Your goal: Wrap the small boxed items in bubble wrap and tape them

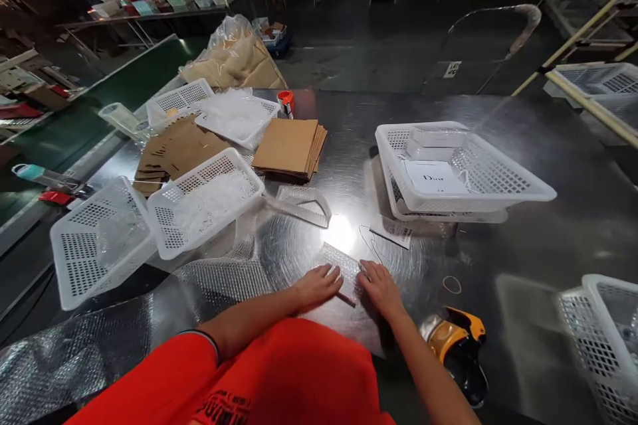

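A small sheet or packet of bubble wrap lies on the metal table in front of me, with a thin dark reddish item showing at its near edge. My left hand rests flat over the left side of the bubble wrap, fingers stretched out. On the opposite edge, my right hand lies with its fingers extended and touching the wrap. What is inside the wrap cannot be made out. Beyond the hands are a curled strip of bubble wrap and a printed slip.
White baskets with clear plastic stand left, near stacked cardboard. A right-hand basket holds a white Dior box. A yellow-black tape dispenser and a rubber band are near my right arm. A bubble wrap roll spreads lower left.
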A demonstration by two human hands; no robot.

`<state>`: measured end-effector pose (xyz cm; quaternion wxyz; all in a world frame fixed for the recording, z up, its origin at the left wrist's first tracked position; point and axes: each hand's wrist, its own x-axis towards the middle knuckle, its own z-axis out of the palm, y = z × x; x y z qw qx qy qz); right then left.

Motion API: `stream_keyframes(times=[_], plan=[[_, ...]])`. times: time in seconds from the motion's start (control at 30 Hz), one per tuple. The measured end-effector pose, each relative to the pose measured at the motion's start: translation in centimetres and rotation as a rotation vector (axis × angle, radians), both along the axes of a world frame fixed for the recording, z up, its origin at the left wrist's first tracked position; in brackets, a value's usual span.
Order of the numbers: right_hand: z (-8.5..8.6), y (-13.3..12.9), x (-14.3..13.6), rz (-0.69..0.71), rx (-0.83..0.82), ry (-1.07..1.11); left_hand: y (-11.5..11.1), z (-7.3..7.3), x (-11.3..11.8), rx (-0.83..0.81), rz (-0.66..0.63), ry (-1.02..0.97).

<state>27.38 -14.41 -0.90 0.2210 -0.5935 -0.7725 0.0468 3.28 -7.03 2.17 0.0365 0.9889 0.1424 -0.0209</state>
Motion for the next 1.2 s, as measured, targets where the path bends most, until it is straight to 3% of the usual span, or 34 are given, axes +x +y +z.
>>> stream_keyframes(times=[0.07,0.13,0.2,0.27,0.4,0.53,0.6,0.7,0.8,1.07,1.2], plan=[[0.2,1.0,0.0,-0.072,-0.044,0.16,-0.1,0.1,-0.1,0.028,-0.022,0.02],[0.3,2.1,0.2,-0.239,-0.091,0.306,-0.2,0.1,-0.2,0.047,-0.04,0.023],[0.1,3.0,0.4,-0.383,-0.117,0.378,-0.2,0.1,-0.3,0.046,-0.053,0.008],[0.1,3.7,0.5,-0.438,-0.147,0.411,-0.2,-0.1,-0.3,0.036,-0.05,-0.007],[1.6,4.9,0.2,-0.376,-0.167,0.359,-0.1,-0.6,-0.4,0.043,-0.05,-0.013],[4.4,7.0,-1.2,-0.157,-0.278,-0.015,-0.2,-1.0,-0.4,0.038,-0.03,-0.003],[5.1,8.3,-1.8,-0.157,-0.358,-0.089,-0.3,-1.0,-0.4,0.033,-0.022,0.004],[5.1,9.4,-2.1,-0.27,-0.4,-0.099,-0.5,-1.0,-0.2,0.043,-0.031,0.021],[4.6,8.9,-2.5,-0.315,-0.425,-0.098,-0.6,-1.0,0.0,0.05,-0.026,0.032],[3.1,2.6,-6.3,-0.106,-0.389,-0.059,-0.2,-1.5,0.3,0.061,0.015,-0.069],[1.8,1.5,-6.8,-0.1,-0.335,-0.047,0.5,-1.5,0.3,0.021,-0.02,-0.109]])
